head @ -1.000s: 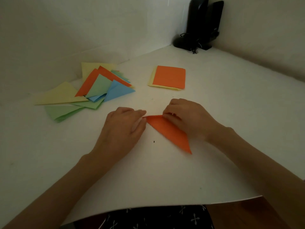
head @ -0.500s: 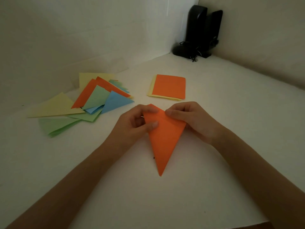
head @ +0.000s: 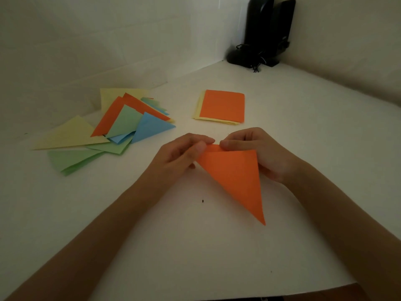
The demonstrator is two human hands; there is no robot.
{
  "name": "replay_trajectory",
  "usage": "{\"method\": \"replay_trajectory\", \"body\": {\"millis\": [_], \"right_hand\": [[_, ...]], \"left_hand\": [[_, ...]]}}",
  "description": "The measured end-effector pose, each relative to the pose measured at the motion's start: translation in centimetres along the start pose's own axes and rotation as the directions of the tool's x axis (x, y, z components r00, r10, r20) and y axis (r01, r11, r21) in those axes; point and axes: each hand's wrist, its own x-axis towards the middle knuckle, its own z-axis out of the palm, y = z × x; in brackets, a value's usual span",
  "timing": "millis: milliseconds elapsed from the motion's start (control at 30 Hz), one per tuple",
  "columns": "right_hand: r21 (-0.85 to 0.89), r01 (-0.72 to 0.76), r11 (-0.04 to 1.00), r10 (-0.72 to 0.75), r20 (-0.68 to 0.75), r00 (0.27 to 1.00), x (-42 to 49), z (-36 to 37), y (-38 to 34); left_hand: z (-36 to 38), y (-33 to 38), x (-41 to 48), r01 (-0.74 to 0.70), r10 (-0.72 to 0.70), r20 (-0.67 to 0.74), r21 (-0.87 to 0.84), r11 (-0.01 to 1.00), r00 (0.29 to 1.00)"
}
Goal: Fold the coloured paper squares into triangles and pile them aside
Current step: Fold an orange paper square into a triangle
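Both hands hold one folded orange triangle point(head: 234, 177) above the white surface point(head: 303, 135). The left hand point(head: 180, 157) pinches the triangle's far left corner between thumb and fingers, its grip closed on the paper. The right hand point(head: 260, 153) pinches the far edge just beside the left hand's fingertips, with the rest of the hand behind the triangle's right side; its grip is also closed on the paper. From these two grips the triangle hangs toward the near side, narrowing to a sharp point near the right forearm.

Far left on the surface lies a loose pile of folded triangles point(head: 104, 131) in yellow, green, orange and blue. Beyond the hands sits a small stack of unfolded squares point(head: 221, 107), orange on top with yellow beneath. Dark speakers point(head: 264, 33) stand in the far corner.
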Motion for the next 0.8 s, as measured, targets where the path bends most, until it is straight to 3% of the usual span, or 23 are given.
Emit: {"method": "replay_trajectory", "body": {"millis": [167,267,333,567,700,800], "right_hand": [[0.005,-0.010,1.000,0.010,0.001,1.000,0.0,-0.2,0.1],[-0.028,-0.020,0.999,0.020,-0.001,1.000,0.0,-0.3,0.2],[-0.030,-0.032,0.999,0.032,-0.007,0.999,0.0,-0.4,0.2],[-0.040,-0.031,0.999,0.031,-0.015,0.999,0.1,-0.5,0.1],[-0.012,0.009,1.000,-0.009,-0.036,0.999,0.1,-0.5,0.0],[0.013,0.057,0.998,-0.056,-0.065,0.996,0.1,-0.5,0.0]], "left_hand": [[0.2,0.2,-0.1,-0.002,0.004,-0.038,0.044,0.999,0.999],[0.6,-0.3,-0.3,-0.153,0.156,0.008,0.230,0.961,0.988],[0.6,-0.7,-0.5,-0.203,0.201,0.033,0.267,0.942,0.979],[0.5,-0.8,-0.3,-0.216,0.213,0.046,0.329,0.919,0.976],[0.1,-0.7,-0.3,-0.149,0.161,-0.044,0.204,0.968,0.986],[0.1,-0.5,-0.2,-0.109,0.135,-0.112,0.213,0.971,0.984]]}}
